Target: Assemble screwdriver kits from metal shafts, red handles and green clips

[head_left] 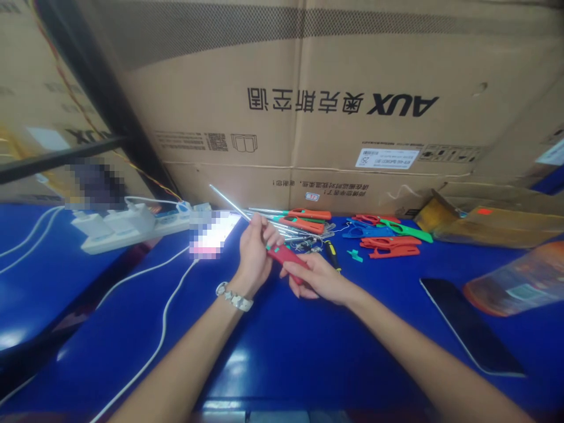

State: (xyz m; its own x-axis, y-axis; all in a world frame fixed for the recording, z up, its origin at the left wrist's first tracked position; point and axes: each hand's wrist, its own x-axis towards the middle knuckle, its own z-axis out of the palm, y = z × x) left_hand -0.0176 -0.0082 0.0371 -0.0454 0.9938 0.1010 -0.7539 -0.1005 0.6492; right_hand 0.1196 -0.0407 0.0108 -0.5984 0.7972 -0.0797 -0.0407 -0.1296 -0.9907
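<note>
With my left hand [255,249] clamped round the metal rod [229,202] and my right hand [317,277] pinching the red handle [288,257], I judge that holding both straight and in line matters most.

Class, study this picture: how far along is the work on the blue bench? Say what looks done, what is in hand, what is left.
Done, it seems: orange handles with metal rods fitted lie behind the hands. In hand: the left hand and right hand hold a red handle with a rod. Left: loose handle shells, apparently rodless, lie to the right.
</note>
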